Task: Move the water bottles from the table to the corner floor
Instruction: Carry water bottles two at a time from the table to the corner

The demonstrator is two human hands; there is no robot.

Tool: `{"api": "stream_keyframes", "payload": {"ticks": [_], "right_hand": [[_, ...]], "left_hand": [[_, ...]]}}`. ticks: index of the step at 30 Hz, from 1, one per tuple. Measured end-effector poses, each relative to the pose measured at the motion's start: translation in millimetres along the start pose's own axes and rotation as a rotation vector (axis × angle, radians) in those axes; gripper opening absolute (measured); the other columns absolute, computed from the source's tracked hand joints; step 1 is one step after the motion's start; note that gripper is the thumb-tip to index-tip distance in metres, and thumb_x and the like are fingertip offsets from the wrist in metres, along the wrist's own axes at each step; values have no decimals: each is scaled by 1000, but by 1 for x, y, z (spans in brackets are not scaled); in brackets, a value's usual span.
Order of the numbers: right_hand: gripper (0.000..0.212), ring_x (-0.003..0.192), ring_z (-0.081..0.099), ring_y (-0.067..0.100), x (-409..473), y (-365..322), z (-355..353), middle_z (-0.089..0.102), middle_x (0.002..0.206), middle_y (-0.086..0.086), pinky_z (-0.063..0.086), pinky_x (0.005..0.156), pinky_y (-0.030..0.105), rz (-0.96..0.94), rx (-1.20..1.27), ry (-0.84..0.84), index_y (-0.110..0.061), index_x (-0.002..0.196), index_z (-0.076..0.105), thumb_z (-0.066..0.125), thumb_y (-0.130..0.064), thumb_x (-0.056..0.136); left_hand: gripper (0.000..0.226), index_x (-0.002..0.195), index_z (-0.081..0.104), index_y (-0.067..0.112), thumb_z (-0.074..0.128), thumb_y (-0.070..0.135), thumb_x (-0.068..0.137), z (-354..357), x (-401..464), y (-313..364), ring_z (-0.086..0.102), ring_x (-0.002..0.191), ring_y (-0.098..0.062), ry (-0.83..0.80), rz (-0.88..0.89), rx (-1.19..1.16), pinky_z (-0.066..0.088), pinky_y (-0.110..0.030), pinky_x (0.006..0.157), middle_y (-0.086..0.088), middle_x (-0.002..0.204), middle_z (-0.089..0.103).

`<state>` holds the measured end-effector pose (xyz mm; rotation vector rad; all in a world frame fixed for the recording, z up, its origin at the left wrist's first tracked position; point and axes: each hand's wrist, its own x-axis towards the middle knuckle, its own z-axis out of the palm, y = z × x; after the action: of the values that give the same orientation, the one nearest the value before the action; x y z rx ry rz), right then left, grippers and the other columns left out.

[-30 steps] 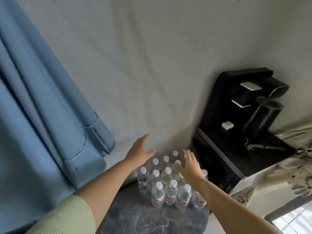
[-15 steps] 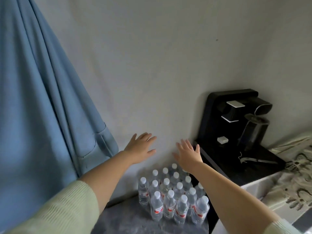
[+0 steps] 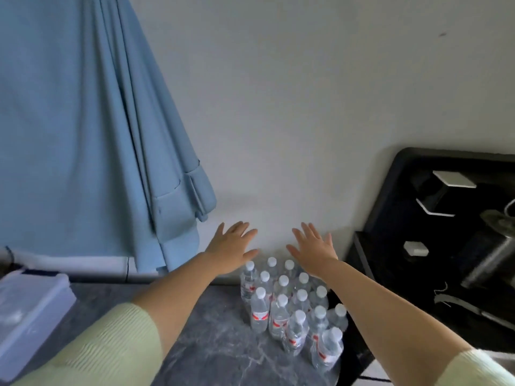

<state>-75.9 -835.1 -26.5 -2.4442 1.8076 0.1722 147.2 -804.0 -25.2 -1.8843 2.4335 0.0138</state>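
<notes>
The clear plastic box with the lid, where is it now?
In the head view the clear plastic box is at the far left edge, on the dark marbled surface, below the blue curtain and left of the left forearm, well apart from the water bottles.

I am wearing a pale green knit top with fine ribbing running across the fabric. Its left sleeve is reaching only to about the elbow, well back from my left hand, and its edge is looking soft and rounded. The right sleeve is showing as a smaller patch of the same pale green ribbing, also far back from my right hand. Both forearms are showing bare between sleeve and hand. I am seeing no rings, watch or bands on either hand or wrist, and the nails are too small to make out.
</notes>
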Motion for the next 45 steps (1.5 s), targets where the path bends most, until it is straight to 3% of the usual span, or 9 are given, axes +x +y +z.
{"api": "stream_keyframes", "payload": {"ticks": [6, 18, 22, 31, 34, 39, 45], "right_hand": [[60, 150, -5, 22, -4, -49, 19, -4, 163, 3, 2, 119, 55, -240, -10, -40, -22, 154, 8, 21, -49, 102], [55, 150, 3, 22, -101, -296, 38, 5, 162, 5, 8, 118, 57, -827, -77, -87, -18, 152, 17, 26, -42, 104], [56, 148, 13, 23, -178, -377, 56, 17, 160, 6, 10, 118, 56, -970, -70, -107, -20, 152, 19, 28, -43, 103], [58, 148, 13, 22, -346, -525, 88, 15, 160, 5, 14, 117, 55, -1336, -93, -83, -21, 151, 19, 26, -49, 101], [63, 148, 11, 23, -388, -558, 96, 12, 161, 6, 14, 118, 52, -1436, -110, -66, -21, 152, 18, 16, -54, 98], [57, 150, 3, 21, -419, -598, 101, 4, 162, 4, 4, 118, 53, -1541, -140, -113, -21, 154, 14, 26, -44, 103], [57, 150, 5, 21, -405, -663, 109, 7, 162, 4, 7, 118, 55, -1601, -191, -97, -21, 153, 16, 28, -44, 102]], "left_hand": [[60, 154, 16, 24, 29, 50, 101, 17, -84, -10, 8, 150, -18, -45, -245, 0, 6, -48, 118, -2, 162, 11], [60, 151, 25, 22, 34, 52, 100, 26, -403, -69, 23, 145, -21, -70, -978, -65, 21, -48, 115, -3, 158, 25], [60, 152, 21, 24, 35, 49, 100, 30, -527, -52, 16, 148, -18, -126, -1173, -100, 13, -48, 118, -2, 160, 20], [61, 154, 16, 25, 33, 50, 101, 32, -733, -18, 10, 149, -17, -103, -1466, -166, 5, -49, 119, 2, 162, 14], [62, 154, 16, 25, 33, 51, 100, 41, -775, -11, 10, 149, -19, -108, -1539, -202, 6, -50, 119, 0, 162, 14], [61, 153, 17, 26, 33, 51, 100, 58, -808, -20, 12, 149, -20, -57, -1640, -263, 7, -51, 119, 0, 161, 16], [61, 154, 16, 25, 33, 50, 101, 75, -814, -68, 10, 149, -19, -67, -1646, -291, 5, -50, 119, -1, 162, 14]]}}
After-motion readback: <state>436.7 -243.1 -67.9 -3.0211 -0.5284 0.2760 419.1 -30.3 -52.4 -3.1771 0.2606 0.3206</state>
